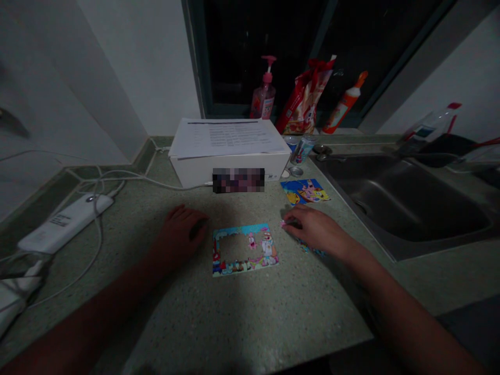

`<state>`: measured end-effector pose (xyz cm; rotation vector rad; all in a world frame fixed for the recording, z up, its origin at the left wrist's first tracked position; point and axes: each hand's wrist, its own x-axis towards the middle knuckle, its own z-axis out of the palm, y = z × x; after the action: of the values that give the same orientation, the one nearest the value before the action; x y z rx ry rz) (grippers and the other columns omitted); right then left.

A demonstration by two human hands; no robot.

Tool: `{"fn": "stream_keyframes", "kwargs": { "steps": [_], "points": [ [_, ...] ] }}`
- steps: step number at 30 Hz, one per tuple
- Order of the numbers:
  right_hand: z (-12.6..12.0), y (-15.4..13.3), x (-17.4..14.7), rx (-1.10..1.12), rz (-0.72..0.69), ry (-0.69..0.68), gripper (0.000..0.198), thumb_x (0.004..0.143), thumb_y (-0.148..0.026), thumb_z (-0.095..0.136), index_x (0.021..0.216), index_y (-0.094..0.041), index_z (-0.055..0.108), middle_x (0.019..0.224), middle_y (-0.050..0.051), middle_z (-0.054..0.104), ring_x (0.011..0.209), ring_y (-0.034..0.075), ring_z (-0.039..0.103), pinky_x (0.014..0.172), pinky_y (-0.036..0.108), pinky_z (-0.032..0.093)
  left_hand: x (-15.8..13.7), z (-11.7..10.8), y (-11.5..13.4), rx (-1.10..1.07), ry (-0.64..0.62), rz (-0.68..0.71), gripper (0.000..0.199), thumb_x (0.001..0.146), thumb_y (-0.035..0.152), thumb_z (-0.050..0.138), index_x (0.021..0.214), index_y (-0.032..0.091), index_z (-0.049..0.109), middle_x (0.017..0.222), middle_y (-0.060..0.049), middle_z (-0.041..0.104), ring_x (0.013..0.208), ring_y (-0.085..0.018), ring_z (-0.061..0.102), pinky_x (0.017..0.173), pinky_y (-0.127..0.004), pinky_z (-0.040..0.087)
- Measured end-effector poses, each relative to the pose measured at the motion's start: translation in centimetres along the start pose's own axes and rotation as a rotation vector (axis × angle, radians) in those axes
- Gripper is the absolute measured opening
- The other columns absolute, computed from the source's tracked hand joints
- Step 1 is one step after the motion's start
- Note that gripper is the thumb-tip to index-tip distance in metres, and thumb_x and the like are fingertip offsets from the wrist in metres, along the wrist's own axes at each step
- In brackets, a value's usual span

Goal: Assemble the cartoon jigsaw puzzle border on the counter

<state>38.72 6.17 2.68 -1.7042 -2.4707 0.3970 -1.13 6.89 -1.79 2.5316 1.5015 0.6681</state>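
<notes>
A partly assembled jigsaw puzzle (269, 250) with a cartoon picture lies flat on the counter, its middle showing bare countertop. One pink cartoon figure stands inside its frame, towards the right. My right hand (312, 229) pinches a small pink puzzle piece (283, 223) just right of the puzzle. Loose puzzle pieces (308, 248) lie partly hidden beneath that hand and wrist. To the left of the puzzle, my left hand (182, 232) rests on the counter, fingers loosely bent and apart, with nothing visible in it. Behind my right hand lies a blue and yellow cartoon picture card (307, 191).
A white box (230, 164) topped with a printed sheet (234, 136) stands behind the puzzle. Cables and a white power strip (66, 221) occupy the left. A can (303, 149) stands near the metal sink (414, 203) on the right. Bottles and a red bag (307, 99) line the window.
</notes>
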Motion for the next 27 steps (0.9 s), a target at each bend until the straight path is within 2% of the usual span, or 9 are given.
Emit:
{"fn": "stream_keyframes", "kwargs": {
  "steps": [6,13,21,24,27],
  "points": [
    [-0.11,0.28,0.02,0.009,-0.018,-0.001,0.016,0.102,-0.023,0.067,0.110,-0.023,0.081,0.112,0.010,0.081,0.101,0.028,0.077,0.091,0.041,0.060,-0.04,0.16,-0.30,0.023,0.038,-0.012,0.025,0.102,0.031,0.054,0.118,0.025,0.072,0.119,-0.010,0.082,0.118,-0.031,0.074,0.127,-0.061,0.043],
    [-0.22,0.20,0.03,0.027,-0.055,-0.027,0.025,0.103,-0.016,0.059,0.113,-0.025,0.080,0.117,0.010,0.080,0.111,0.029,0.076,0.099,0.043,0.059,-0.10,0.45,-0.48,0.014,0.004,-0.016,0.026,0.102,0.032,0.054,0.119,0.025,0.072,0.118,-0.010,0.083,0.115,-0.032,0.076,0.130,-0.064,0.039],
    [-0.14,0.23,0.13,0.016,-0.037,-0.005,0.028,0.101,-0.012,0.058,0.113,-0.024,0.080,0.118,0.012,0.081,0.113,0.031,0.077,0.102,0.047,0.060,-0.01,0.08,-0.11,0.019,0.033,-0.030,0.025,0.102,0.032,0.054,0.118,0.028,0.073,0.119,-0.008,0.082,0.117,-0.031,0.073,0.127,-0.060,0.043],
    [-0.34,0.11,0.10,0.004,-0.030,-0.020,0.026,0.101,-0.012,0.058,0.111,-0.023,0.080,0.117,0.011,0.081,0.109,0.030,0.078,0.098,0.045,0.061,-0.02,0.09,-0.15,0.023,0.056,-0.035,0.027,0.101,0.032,0.055,0.120,0.027,0.073,0.125,-0.010,0.081,0.122,-0.033,0.071,0.124,-0.060,0.046],
    [-0.42,0.03,-0.06,0.008,-0.034,-0.021,0.023,0.100,-0.016,0.061,0.111,-0.024,0.080,0.114,0.010,0.081,0.105,0.029,0.078,0.093,0.043,0.062,-0.02,0.16,-0.20,0.024,0.037,-0.040,0.026,0.101,0.032,0.055,0.119,0.027,0.073,0.122,-0.010,0.082,0.119,-0.033,0.072,0.125,-0.061,0.045]
  ]
}}
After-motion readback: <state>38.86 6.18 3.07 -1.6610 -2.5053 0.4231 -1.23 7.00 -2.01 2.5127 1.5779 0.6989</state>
